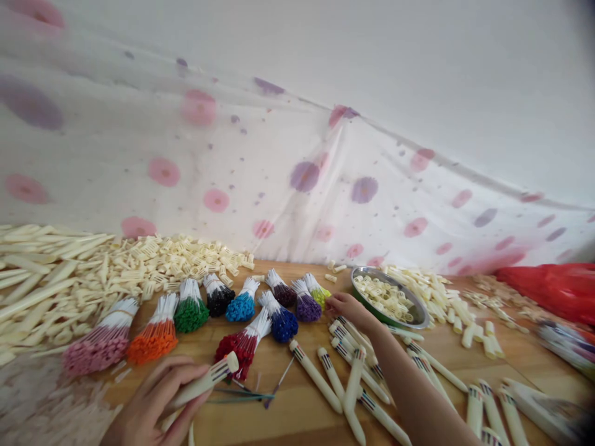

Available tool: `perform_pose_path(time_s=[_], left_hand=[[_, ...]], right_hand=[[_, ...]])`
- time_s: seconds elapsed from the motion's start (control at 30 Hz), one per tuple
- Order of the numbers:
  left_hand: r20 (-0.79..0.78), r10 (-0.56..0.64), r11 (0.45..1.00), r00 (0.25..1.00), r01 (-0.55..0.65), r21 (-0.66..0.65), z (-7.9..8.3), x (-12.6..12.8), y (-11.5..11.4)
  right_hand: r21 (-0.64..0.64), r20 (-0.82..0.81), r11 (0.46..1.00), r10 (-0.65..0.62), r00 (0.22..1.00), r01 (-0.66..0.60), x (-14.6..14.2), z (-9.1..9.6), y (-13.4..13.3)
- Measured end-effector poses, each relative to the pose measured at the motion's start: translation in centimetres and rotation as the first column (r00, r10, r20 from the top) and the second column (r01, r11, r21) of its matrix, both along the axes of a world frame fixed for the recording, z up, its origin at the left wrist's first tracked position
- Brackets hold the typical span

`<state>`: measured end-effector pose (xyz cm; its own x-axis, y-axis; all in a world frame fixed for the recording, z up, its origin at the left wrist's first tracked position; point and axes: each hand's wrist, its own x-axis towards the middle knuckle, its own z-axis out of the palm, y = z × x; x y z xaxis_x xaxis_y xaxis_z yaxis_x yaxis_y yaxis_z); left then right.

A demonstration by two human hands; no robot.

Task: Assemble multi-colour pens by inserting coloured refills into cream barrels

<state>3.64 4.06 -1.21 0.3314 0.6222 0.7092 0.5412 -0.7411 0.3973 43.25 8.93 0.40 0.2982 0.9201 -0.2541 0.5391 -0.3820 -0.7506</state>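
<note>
Pen body [199,385], cream with coloured strips near its upper end, is held in the left grip [155,406]. The left grip is narrow and closed around the barrel: index finger along the upper side, thumb below. The left hand enters at the lower edge, left of centre, with its back facing up and to the left. The pen body is tilted; its ringed end points up and to the right, in front of the red bundle [232,348].

The right forearm [416,378] enters at the lower right and runs diagonally up and to the left across the tabletop [269,421]. The right grip [346,310] extends to the left, its fingers drawn together at the yellow bundle [320,292]. Whether the right grip holds a piece cannot be told.

10 colour-tipped bundles stand in an uneven group across the middle of the tabletop, their white ends upward. The purple bundle [305,303] is immediately left of the yellow bundle. A metal bowl [422,321] of short cream parts [383,297] is located just right of the right grip. Cream pens [316,378] lie at various angles between the left grip and the right forearm. A cream pile [181,257] occupies the far left.
</note>
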Motion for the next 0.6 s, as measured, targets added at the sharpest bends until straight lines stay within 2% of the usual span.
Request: perform_pose_path(time_s=[0.07,0.17,0.27,0.3,0.37,0.47,0.6], left_hand=[[-0.005,-0.02,1.0,1.0,0.02,0.004,0.5,0.0,0.1],[0.028,-0.026,0.999,0.999,0.025,0.021,1.4,0.0,0.2],[0.023,-0.021,0.999,1.0,0.02,0.027,2.4,0.0,0.1],[0.016,-0.021,0.999,1.0,0.021,0.026,2.7,0.0,0.1],[0.021,-0.025,0.999,0.999,0.025,0.023,3.0,0.0,0.0],[0.037,-0.056,0.998,0.998,0.056,-0.004,3.2,0.0,-0.2],[0.023,-0.117,0.992,0.993,0.118,-0.039,2.9,-0.1,-0.5]], right_hand=[[0.058,-0.04,0.998,0.008,0.999,-0.005,-0.1,0.6,-1.1],[0.143,-0.109,0.99,0.039,0.993,-0.023,-1.2,2.5,-3.8],[0.205,-0.227,0.971,0.166,0.96,-0.12,-3.9,4.9,-7.3],[0.207,-0.286,0.961,0.237,0.928,-0.182,-5.1,5.6,-8.3],[0.221,-0.491,0.922,0.387,0.781,-0.318,-7.8,6.4,-9.7],[0.239,-0.609,0.875,0.472,0.637,-0.42,-11.0,6.2,-10.2],[0.231,-0.656,0.844,0.502,0.564,-0.484,-12.9,5.2,-9.6]])
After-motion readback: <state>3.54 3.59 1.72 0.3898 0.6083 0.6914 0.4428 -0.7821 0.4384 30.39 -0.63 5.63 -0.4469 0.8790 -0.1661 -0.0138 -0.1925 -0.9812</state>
